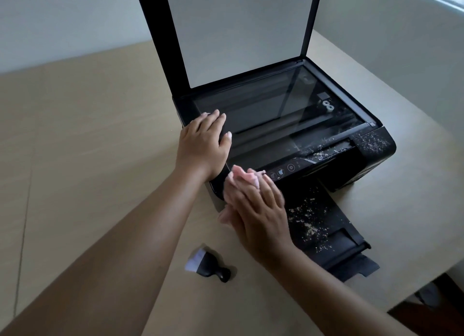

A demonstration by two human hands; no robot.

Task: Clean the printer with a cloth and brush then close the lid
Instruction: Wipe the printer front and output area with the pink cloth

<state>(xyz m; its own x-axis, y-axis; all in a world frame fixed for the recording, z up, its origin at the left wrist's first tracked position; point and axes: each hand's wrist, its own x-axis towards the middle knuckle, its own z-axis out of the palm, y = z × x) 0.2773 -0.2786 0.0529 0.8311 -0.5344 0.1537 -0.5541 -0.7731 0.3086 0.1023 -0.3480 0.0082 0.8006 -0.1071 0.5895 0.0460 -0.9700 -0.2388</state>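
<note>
A black printer stands on the table with its lid raised upright and the scanner glass bare. My left hand lies flat on the printer's left edge with straight fingers. My right hand presses a pink cloth against the front left corner by the control panel; its fingers lie over the cloth. A small black brush with pale bristles lies on the table in front, apart from both hands. Light crumbs speckle the printer's right front and the pulled-out paper tray.
The tan table stretches wide to the left of the printer. Its right edge drops off near the tray's end. A pale wall stands behind, with a window sill at the top right.
</note>
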